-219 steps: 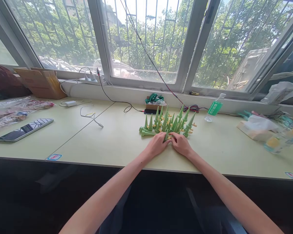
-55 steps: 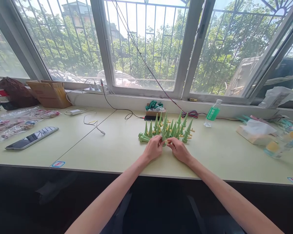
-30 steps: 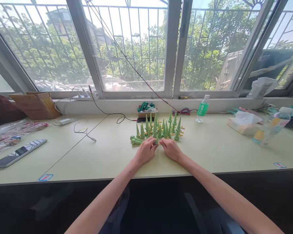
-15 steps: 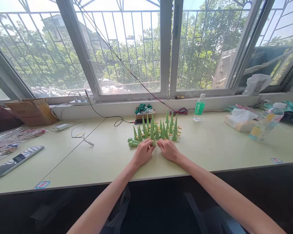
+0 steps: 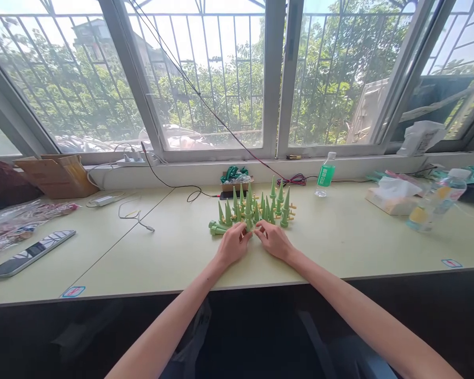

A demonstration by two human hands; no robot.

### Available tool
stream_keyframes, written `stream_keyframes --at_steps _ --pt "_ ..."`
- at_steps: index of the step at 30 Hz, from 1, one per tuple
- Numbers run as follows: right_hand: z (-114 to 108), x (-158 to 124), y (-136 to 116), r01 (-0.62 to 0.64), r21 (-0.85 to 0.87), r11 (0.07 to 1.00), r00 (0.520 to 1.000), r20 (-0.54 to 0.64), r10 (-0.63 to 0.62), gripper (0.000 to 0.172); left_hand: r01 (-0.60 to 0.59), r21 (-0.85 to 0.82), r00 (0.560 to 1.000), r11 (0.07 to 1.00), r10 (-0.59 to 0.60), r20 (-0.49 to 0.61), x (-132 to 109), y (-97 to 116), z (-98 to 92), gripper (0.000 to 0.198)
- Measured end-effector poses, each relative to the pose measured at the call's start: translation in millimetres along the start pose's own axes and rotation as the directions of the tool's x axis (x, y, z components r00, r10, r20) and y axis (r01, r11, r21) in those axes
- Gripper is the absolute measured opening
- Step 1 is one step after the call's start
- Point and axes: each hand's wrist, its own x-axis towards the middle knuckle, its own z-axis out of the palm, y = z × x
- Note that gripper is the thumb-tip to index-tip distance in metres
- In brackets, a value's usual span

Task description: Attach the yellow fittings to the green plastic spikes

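Several green spikes [image 5: 286,202] with small yellow-orange side pegs stand upright in a cluster on the pale green table [image 5: 174,252]. My left hand [image 5: 234,243] is closed around the lower part of a green spike [image 5: 248,223] at the cluster's near edge. Just right of it, my right hand [image 5: 273,239] is curled with thumb and forefinger a little apart, and nothing shows clearly between them. Lying beside my left hand are green pieces [image 5: 217,228] on their sides.
Behind the cluster are a small box of green items [image 5: 236,181] and a dark phone [image 5: 233,195]. Bottles [image 5: 324,176], a tissue box [image 5: 391,200] and cables [image 5: 294,179] lie rightward. At left are a long dark device [image 5: 31,254], a white cable [image 5: 136,217] and a cardboard box [image 5: 55,176].
My right thumb and forefinger have parted and moved slightly up from the spike that my left hand holds. The view has shifted slightly.
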Motion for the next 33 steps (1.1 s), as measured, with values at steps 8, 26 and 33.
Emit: stream_keyframes --at_steps 8,26,33 --pt "3.5 1.2 5.5 0.024 0.0 1.0 1.0 0.019 -0.024 0.022 0.009 -0.051 1.0 0.999 -0.009 0.01 1.0 -2.4 1.7 0.024" --pt "3.9 -0.6 14.4 0.146 -0.029 0.989 0.986 0.083 -0.144 0.019 -0.056 -0.1 0.997 0.993 0.06 0.046 -0.4 -3.2 0.6 0.009" --pt "3.5 -1.1 15.7 0.111 -0.026 0.994 0.99 0.085 -0.108 0.023 -0.062 -0.138 0.998 0.989 0.065 0.019 1.0 -0.9 1.5 0.011"
